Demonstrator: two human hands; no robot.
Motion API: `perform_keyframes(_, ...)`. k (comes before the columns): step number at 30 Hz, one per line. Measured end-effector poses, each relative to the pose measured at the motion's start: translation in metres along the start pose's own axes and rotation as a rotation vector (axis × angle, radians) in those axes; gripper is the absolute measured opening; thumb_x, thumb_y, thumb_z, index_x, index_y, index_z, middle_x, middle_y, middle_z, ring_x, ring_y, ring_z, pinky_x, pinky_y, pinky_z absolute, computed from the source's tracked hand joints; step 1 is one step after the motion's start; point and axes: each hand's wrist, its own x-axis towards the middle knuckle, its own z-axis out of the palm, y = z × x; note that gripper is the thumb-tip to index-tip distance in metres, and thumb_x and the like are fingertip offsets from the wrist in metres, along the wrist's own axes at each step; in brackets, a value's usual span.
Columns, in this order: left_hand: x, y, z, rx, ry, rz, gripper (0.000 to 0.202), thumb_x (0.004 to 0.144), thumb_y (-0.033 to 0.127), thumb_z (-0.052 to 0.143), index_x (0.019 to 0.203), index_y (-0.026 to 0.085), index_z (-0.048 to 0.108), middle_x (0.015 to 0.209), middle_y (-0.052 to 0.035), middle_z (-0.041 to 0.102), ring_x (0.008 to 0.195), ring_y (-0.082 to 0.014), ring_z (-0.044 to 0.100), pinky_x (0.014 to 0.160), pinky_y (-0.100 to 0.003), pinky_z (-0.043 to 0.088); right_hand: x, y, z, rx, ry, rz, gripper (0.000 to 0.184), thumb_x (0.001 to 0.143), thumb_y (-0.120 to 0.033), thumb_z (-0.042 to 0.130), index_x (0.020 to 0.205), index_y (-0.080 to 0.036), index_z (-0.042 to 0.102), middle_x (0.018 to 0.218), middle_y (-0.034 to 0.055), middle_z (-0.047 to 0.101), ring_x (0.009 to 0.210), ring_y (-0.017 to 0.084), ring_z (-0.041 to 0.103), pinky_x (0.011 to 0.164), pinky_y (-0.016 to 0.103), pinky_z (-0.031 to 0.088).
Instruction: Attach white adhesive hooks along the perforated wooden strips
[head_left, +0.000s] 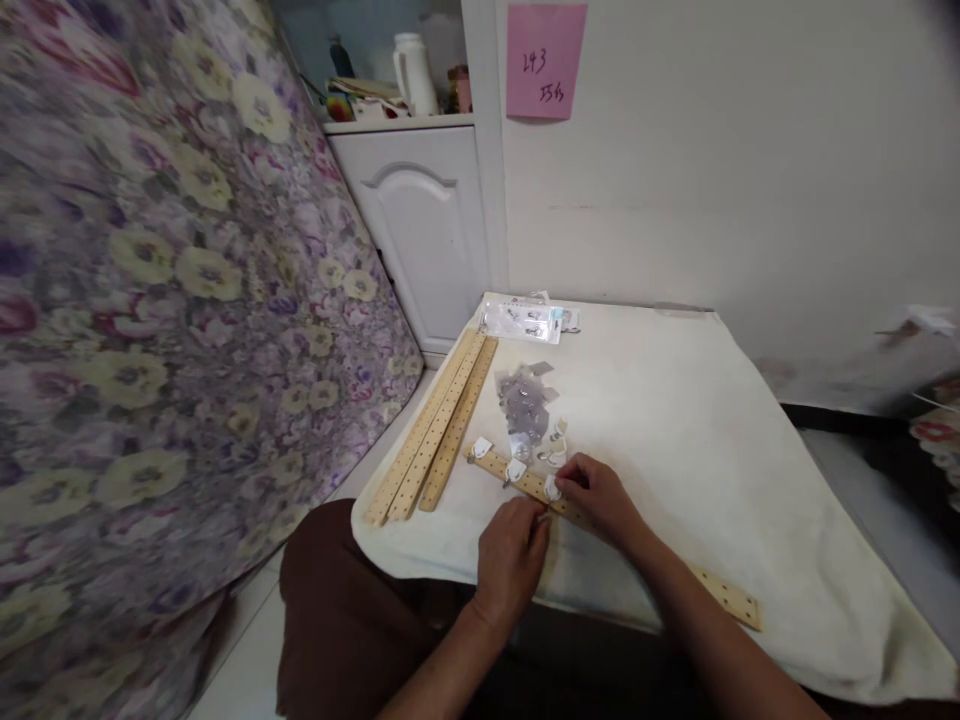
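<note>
A perforated wooden strip (pixel 724 596) lies slantwise across the near part of the white cloth-covered table (pixel 675 420). Several small white hooks (pixel 516 468) sit fixed along its far end. My left hand (pixel 511 553) is closed, its fingers pinched against the strip's near edge. My right hand (pixel 600 497) is closed in a pinch on a white hook (pixel 553 487) pressed onto the strip. The two hands almost touch.
Three more perforated wooden strips (pixel 435 430) lie side by side at the table's left edge. A pile of small clear bags with hooks (pixel 525 400) and a blister pack (pixel 523 321) lie behind. A floral mattress (pixel 150 300) leans at the left; a white cabinet (pixel 420 220) stands behind.
</note>
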Motion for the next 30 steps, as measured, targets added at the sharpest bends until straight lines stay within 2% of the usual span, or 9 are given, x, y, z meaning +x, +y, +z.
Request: perform_keyframes(30,0.0018,0.0047,-0.0003,0.083,-0.018,-0.001,0.015,0.089,0.023,0.044,0.092,0.023,0.059,0.088,-0.0017,0.063,0.087,-0.0180,0.055,0.076,-0.030,0.043,-0.0074,-0.0083,-0.0051,-0.158,-0.030,0.014,0.006,0.071,-0.023,0.055,0.071,-0.018,0.060,0.065,-0.0006,0.061,0.063,0.015,0.055,0.060,0.025,0.039)
